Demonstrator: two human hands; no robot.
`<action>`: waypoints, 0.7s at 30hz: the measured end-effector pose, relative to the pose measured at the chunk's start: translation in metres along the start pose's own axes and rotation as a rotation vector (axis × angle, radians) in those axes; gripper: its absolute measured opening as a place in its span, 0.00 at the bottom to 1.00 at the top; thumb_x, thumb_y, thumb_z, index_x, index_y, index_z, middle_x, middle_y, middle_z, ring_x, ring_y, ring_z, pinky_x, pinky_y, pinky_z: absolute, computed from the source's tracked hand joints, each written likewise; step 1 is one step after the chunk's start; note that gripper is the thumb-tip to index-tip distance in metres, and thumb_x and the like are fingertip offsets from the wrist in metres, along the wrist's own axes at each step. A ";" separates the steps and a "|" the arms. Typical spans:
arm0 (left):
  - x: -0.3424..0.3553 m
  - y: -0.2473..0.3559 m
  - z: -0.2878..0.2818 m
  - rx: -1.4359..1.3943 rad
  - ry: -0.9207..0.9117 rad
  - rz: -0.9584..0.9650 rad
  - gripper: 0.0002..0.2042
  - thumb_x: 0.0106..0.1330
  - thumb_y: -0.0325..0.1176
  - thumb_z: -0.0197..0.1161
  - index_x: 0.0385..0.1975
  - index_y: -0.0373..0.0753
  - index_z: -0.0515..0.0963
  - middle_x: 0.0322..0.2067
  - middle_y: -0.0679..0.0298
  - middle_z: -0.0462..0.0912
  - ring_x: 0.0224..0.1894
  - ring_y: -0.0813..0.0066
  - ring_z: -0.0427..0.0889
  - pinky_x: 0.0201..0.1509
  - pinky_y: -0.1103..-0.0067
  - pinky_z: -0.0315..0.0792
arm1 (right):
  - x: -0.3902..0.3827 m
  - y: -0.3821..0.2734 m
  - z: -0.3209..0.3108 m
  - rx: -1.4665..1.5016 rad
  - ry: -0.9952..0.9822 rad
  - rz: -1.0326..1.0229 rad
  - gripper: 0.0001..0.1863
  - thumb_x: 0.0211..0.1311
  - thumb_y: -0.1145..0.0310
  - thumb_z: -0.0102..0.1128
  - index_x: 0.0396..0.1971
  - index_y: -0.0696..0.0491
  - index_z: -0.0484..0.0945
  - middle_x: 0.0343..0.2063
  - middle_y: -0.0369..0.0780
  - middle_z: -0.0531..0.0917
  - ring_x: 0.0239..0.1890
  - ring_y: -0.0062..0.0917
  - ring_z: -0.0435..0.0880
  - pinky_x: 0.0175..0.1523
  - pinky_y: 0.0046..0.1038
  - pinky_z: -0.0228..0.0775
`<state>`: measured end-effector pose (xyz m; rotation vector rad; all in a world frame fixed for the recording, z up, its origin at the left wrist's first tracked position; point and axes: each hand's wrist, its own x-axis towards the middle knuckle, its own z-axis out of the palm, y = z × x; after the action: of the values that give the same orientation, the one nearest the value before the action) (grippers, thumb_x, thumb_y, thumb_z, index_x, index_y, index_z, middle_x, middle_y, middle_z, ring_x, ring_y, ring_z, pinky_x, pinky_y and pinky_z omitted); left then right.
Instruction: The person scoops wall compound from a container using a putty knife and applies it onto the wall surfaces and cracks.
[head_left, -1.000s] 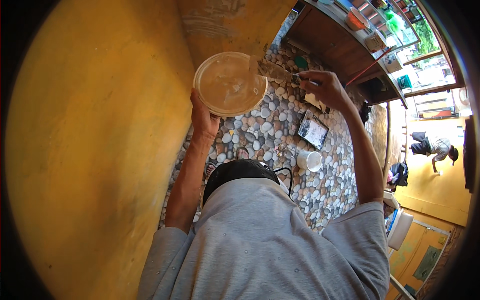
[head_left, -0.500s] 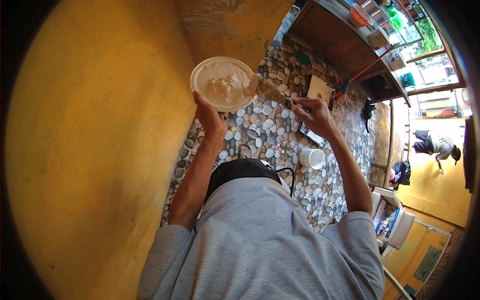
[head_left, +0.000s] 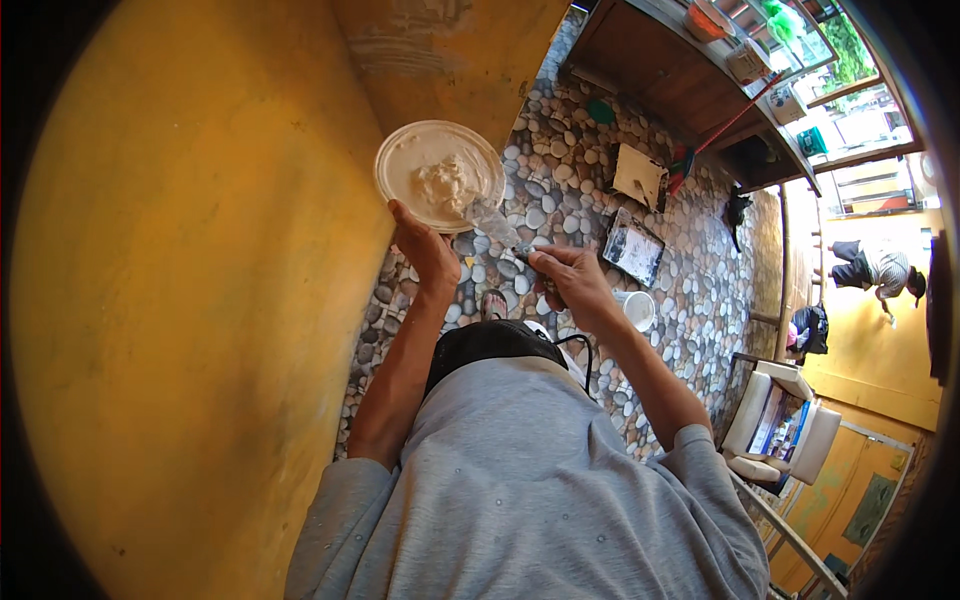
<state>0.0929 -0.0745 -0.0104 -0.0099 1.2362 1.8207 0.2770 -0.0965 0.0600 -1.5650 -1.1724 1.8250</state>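
My left hand [head_left: 430, 252] grips a round, pale lid [head_left: 403, 165] from below, thumb at its near edge. On the lid lies a mound of whitish paste [head_left: 444, 184]. My right hand [head_left: 574, 284] is closed around the handle of a putty knife [head_left: 492, 222]. Its flat blade slants toward the lid, and its tip meets the paste's right side. Both hands are in front of my waist, above the pebble-patterned floor.
A yellow wall [head_left: 200, 280] rises close on my left. On the floor stand a white bucket [head_left: 637, 310], a paint-smeared tray [head_left: 633, 247] and a stained board [head_left: 640, 178]. A wooden counter [head_left: 650, 70] runs behind them. Far right, another person [head_left: 880, 268] bends near a wall.
My right hand has moved left and nearer to me, swinging the putty knife blade onto the lid's lower right. The paste now sits in a taller heap. The lid has shifted slightly left.
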 end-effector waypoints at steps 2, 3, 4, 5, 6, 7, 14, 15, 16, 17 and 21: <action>-0.001 0.002 0.000 -0.013 -0.027 0.001 0.32 0.67 0.58 0.42 0.60 0.35 0.58 0.56 0.56 0.66 0.54 0.64 0.71 0.51 0.70 0.71 | -0.002 0.003 0.003 0.178 -0.022 0.039 0.11 0.63 0.67 0.56 0.37 0.60 0.79 0.15 0.33 0.75 0.11 0.12 0.67 0.14 0.15 0.54; -0.002 0.003 0.000 -0.025 -0.045 0.001 0.32 0.67 0.57 0.41 0.59 0.33 0.58 0.56 0.54 0.66 0.53 0.63 0.72 0.50 0.70 0.72 | -0.005 0.001 0.001 0.180 -0.016 0.034 0.11 0.63 0.67 0.56 0.37 0.60 0.79 0.15 0.33 0.75 0.11 0.12 0.67 0.14 0.15 0.54; -0.003 0.004 0.001 -0.022 -0.045 0.002 0.32 0.67 0.57 0.41 0.59 0.33 0.58 0.56 0.54 0.66 0.53 0.63 0.72 0.50 0.70 0.72 | -0.007 -0.001 -0.001 0.259 -0.036 0.077 0.11 0.63 0.67 0.56 0.37 0.60 0.79 0.15 0.33 0.75 0.11 0.12 0.67 0.14 0.15 0.54; -0.005 0.006 0.003 -0.036 -0.039 0.019 0.32 0.68 0.57 0.41 0.59 0.32 0.59 0.55 0.52 0.66 0.52 0.62 0.72 0.49 0.70 0.73 | -0.008 -0.004 -0.002 0.337 -0.056 0.120 0.11 0.63 0.67 0.56 0.37 0.59 0.79 0.15 0.33 0.75 0.11 0.12 0.67 0.14 0.15 0.54; -0.006 0.007 0.004 -0.051 -0.033 0.037 0.33 0.68 0.56 0.41 0.58 0.30 0.59 0.55 0.51 0.66 0.51 0.62 0.73 0.48 0.70 0.74 | -0.009 -0.005 -0.001 0.339 -0.055 0.119 0.11 0.63 0.67 0.56 0.37 0.59 0.79 0.15 0.33 0.75 0.11 0.12 0.67 0.14 0.15 0.54; -0.004 0.005 0.003 -0.049 -0.034 0.037 0.33 0.68 0.56 0.41 0.58 0.30 0.59 0.55 0.51 0.66 0.51 0.62 0.73 0.48 0.70 0.74 | -0.010 -0.005 0.000 0.277 -0.033 0.091 0.11 0.63 0.67 0.56 0.37 0.59 0.79 0.15 0.34 0.75 0.11 0.13 0.67 0.14 0.15 0.54; 0.000 -0.002 -0.006 0.039 -0.042 0.086 0.33 0.68 0.57 0.41 0.59 0.31 0.58 0.55 0.51 0.66 0.53 0.62 0.71 0.53 0.70 0.70 | -0.016 -0.005 0.019 0.288 -0.029 0.080 0.11 0.63 0.65 0.55 0.36 0.58 0.78 0.16 0.35 0.75 0.11 0.13 0.68 0.14 0.15 0.56; 0.005 -0.007 -0.012 0.069 -0.065 0.147 0.33 0.68 0.57 0.42 0.59 0.31 0.58 0.56 0.52 0.65 0.54 0.63 0.70 0.54 0.70 0.69 | -0.016 -0.005 0.019 0.371 -0.063 0.123 0.11 0.63 0.65 0.55 0.36 0.58 0.77 0.17 0.35 0.75 0.11 0.14 0.68 0.15 0.15 0.57; 0.002 -0.004 -0.008 0.069 -0.067 0.147 0.33 0.68 0.57 0.42 0.59 0.31 0.58 0.56 0.52 0.65 0.54 0.63 0.70 0.54 0.70 0.69 | -0.016 -0.004 0.017 0.373 -0.061 0.121 0.11 0.63 0.65 0.55 0.36 0.58 0.77 0.17 0.35 0.75 0.11 0.14 0.68 0.15 0.15 0.57; -0.002 -0.001 -0.004 0.025 -0.044 0.093 0.34 0.67 0.57 0.42 0.59 0.31 0.58 0.56 0.53 0.65 0.54 0.63 0.70 0.55 0.70 0.68 | -0.017 -0.003 0.015 0.445 -0.074 0.167 0.11 0.63 0.64 0.55 0.36 0.57 0.76 0.18 0.36 0.75 0.12 0.14 0.67 0.15 0.14 0.57; -0.010 0.009 0.004 -0.081 -0.065 0.008 0.33 0.67 0.57 0.43 0.60 0.32 0.57 0.56 0.54 0.65 0.53 0.66 0.69 0.52 0.73 0.68 | -0.020 0.004 0.013 0.504 -0.102 0.166 0.12 0.63 0.63 0.54 0.36 0.57 0.74 0.19 0.36 0.75 0.12 0.14 0.67 0.16 0.14 0.58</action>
<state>0.0947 -0.0791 0.0025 0.0097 1.1184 1.8625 0.2706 -0.1184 0.0673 -1.3142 -0.5626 2.1187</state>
